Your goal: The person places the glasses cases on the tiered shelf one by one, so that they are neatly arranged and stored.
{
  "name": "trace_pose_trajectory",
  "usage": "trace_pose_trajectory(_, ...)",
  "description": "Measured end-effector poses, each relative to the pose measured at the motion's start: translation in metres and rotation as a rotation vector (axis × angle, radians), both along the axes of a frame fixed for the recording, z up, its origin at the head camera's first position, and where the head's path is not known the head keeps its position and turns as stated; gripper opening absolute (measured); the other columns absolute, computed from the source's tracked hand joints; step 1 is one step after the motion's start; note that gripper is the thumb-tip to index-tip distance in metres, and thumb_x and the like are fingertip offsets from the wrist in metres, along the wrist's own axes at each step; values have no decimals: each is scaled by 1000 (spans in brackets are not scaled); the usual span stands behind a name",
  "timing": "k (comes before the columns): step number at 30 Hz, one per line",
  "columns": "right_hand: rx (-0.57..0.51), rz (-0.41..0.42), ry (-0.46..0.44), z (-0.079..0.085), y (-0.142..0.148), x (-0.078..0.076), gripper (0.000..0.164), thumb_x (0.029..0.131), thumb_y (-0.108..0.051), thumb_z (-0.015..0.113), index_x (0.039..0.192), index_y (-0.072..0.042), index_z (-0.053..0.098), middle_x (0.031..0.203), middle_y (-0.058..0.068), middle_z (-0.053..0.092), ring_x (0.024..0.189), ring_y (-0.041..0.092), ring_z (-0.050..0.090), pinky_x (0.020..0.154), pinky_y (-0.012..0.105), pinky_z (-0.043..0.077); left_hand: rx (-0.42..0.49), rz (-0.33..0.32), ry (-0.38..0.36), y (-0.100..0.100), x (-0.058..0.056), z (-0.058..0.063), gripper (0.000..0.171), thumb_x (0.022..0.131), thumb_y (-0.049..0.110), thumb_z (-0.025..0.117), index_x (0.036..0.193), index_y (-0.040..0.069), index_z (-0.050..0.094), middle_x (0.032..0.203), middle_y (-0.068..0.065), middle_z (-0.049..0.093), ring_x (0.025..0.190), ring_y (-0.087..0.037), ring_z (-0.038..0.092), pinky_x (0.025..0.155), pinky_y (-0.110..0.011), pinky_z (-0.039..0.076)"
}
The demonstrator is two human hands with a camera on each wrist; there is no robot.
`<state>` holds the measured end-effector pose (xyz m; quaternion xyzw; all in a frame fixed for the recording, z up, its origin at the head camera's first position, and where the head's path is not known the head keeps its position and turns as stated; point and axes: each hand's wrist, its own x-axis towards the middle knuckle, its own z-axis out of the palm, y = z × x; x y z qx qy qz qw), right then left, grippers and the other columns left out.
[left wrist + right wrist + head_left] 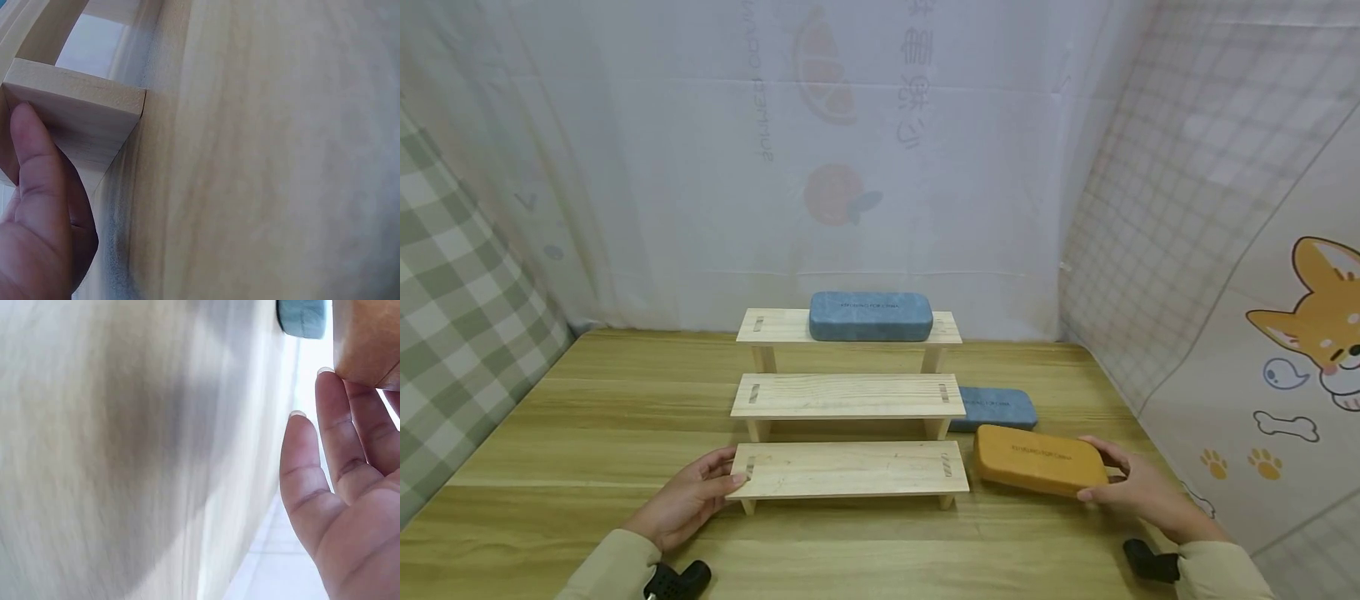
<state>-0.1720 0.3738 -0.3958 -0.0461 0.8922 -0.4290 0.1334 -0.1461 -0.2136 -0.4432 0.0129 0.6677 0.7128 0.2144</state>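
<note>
A three-tier pale wooden display stand (pixel 847 396) stands on the table. At the left end of its lowest tier, my left hand (pixel 688 497) grips the board, thumb on top; the left wrist view shows fingers (pixel 37 140) against a wooden leg (pixel 81 106). My right hand (pixel 1138 487) holds an orange oblong case (pixel 1041 461) by its right end, right of the lowest tier. In the right wrist view the fingers (pixel 337 419) reach the underside of that case (pixel 369 340), which looks raised off the tabletop. A blue case (pixel 871 317) lies on the top tier.
A second blue case (pixel 1000 408) lies on the table behind the orange one, its left end hidden by the middle tier. The wood-grain table (pixel 587 417) is bounded by a white printed curtain (pixel 700 208) at the back and patterned cloths at both sides.
</note>
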Motion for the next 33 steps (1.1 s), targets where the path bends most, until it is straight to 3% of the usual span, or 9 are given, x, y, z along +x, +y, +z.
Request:
trace_pose_trajectory(5, -7, -13, 44, 3, 6, 4, 82, 85, -17, 74, 147, 7, 27, 137, 28, 42, 102, 10, 55, 74, 29, 52, 5, 0, 2, 0, 0, 0, 78, 98, 12, 55, 147, -15, 0, 131, -19, 42, 102, -10, 55, 87, -24, 49)
trace_pose_trajectory(7, -7, -27, 64, 4, 8, 5, 79, 85, -16, 73, 147, 6, 29, 135, 20, 47, 98, 3, 55, 73, 28, 52, 7, 3, 1, 0, 0, 0, 78, 98, 12, 55, 147, -15, 0, 131, -20, 42, 102, -10, 55, 87, -24, 49)
trace_pose_trajectory(12, 6, -63, 98, 9, 9, 8, 74, 86, -18, 73, 146, 0, 33, 122, -7, 52, 96, -4, 55, 72, 27, 52, 5, 5, 3, 0, 1, 0, 78, 98, 12, 55, 147, -15, 1, 130, -19, 43, 102, -10, 55, 87, -24, 49)
trace_pose_trajectory(17, -17, -80, 107, 14, 4, 8, 75, 88, -19, 72, 147, 0, 31, 117, -21, 49, 97, -9, 51, 74, 26, 52, 9, -2, 13, 1, 1, 0, 78, 98, 12, 55, 147, -15, 0, 129, -18, 44, 102, -10, 55, 88, -24, 48)
trace_pose_trajectory(24, -47, -75, 109, 22, -9, 7, 76, 89, -20, 71, 150, -2, 28, 128, -5, 48, 99, -6, 54, 75, 30, 53, 16, -7, 18, 0, 0, 0, 78, 98, 12, 55, 146, -16, -1, 130, -18, 43, 102, -10, 55, 88, -24, 48)
trace_pose_trajectory(30, -93, -51, 122, 28, -19, 4, 76, 90, -17, 69, 150, 0, 26, 125, -7, 49, 99, -1, 57, 75, 30, 53, 23, -14, 25, 0, 0, -1, 78, 98, 12, 55, 146, -16, 0, 129, -16, 45, 103, -9, 55, 88, -24, 48)
trace_pose_trajectory(33, -87, -58, 126, 32, -26, 2, 79, 89, -19, 71, 151, 0, 25, 134, 7, 48, 99, -2, 56, 75, 28, 53, 27, -16, 29, 0, 0, -1, 77, 98, 12, 55, 146, -16, 1, 128, -15, 45, 103, -9, 55, 88, -23, 48)
